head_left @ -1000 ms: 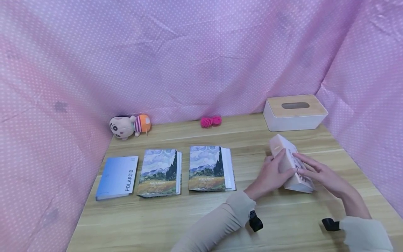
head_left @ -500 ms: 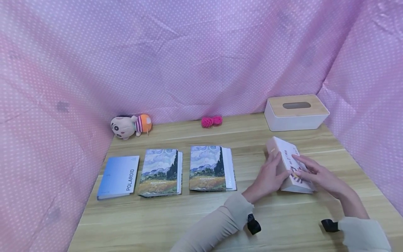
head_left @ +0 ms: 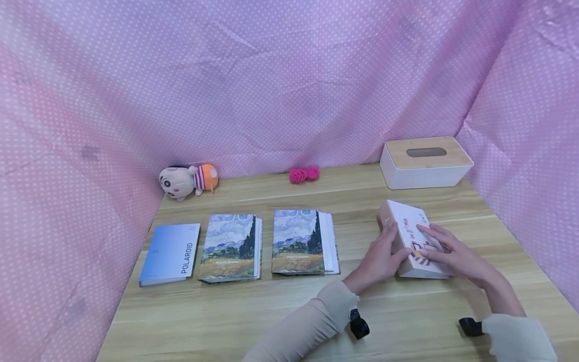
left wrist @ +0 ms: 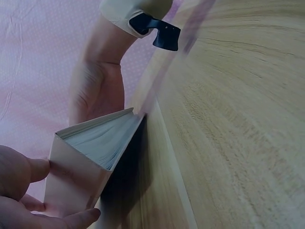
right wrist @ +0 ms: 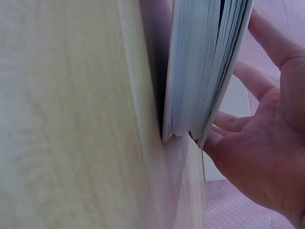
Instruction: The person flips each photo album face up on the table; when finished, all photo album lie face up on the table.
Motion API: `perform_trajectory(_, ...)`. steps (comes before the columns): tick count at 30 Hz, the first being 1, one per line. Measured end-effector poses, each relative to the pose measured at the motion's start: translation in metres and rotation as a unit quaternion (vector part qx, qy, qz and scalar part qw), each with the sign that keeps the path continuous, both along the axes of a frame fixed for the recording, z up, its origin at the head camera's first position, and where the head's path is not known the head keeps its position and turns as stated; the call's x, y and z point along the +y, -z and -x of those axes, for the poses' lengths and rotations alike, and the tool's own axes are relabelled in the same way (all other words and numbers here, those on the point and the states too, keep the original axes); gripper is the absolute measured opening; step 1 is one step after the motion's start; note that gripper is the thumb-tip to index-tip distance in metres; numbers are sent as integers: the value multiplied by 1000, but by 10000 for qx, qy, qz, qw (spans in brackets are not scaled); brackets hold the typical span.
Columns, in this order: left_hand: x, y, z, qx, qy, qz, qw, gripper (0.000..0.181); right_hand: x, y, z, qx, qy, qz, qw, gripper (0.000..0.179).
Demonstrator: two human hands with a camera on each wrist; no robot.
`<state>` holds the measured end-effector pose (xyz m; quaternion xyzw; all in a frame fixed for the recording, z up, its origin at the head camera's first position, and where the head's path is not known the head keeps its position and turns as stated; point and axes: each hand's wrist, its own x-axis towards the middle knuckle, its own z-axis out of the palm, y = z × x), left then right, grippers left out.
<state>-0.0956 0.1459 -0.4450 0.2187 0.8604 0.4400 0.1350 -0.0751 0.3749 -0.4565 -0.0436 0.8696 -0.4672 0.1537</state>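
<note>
A thick album (head_left: pixel 409 221) with a pale pink spine and a printed white cover rests at the right of the table, slightly askew. My left hand (head_left: pixel 377 259) lies along its spine, thumb by the cover's edge; in the left wrist view its fingertips (left wrist: pixel 85 217) touch the spine (left wrist: pixel 76 176). Over the printed cover, my right hand (head_left: pixel 457 254) spreads its fingers, partly covering the picture. The right wrist view shows that hand (right wrist: pixel 271 119) against one cover, with the page edges (right wrist: pixel 200 71) towards the camera.
Left of my hands lie two landscape-covered photo albums (head_left: pixel 296 236) (head_left: pixel 228 241) and a blue Polaroid album (head_left: pixel 169 251). Along the back are a plush toy (head_left: pixel 181 182), pink yarn (head_left: pixel 304 175) and a wood-lidded tissue box (head_left: pixel 425 173). Pink dotted cloth (head_left: pixel 271 90) hangs behind the table.
The album has tipped down from its steeper tilt, so its printed cover faces upward more. Both hands have shifted slightly left with it.
</note>
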Motion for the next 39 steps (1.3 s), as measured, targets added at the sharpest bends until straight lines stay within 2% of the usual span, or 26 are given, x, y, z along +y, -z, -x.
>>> perform_trajectory(7,-5,8,2,-262,-2,-136,9996,68,-4,2,0,163,35,-198,9997,71)
perform_trajectory(14,-8,16,3,-509,-196,-252,9982,69,-10,4,-1,471,-2,-500,9976,71)
perform_trajectory(25,-12,16,2,-384,-113,-282,9988,71,-14,9,0,717,-71,-874,9936,70)
perform_trajectory(32,-16,18,3,-675,-345,-167,9970,74,-22,9,2,914,-110,-1005,9907,71)
perform_trajectory(39,-22,20,3,-911,-277,-483,9943,72,-33,11,2,1237,-97,-1034,9869,71)
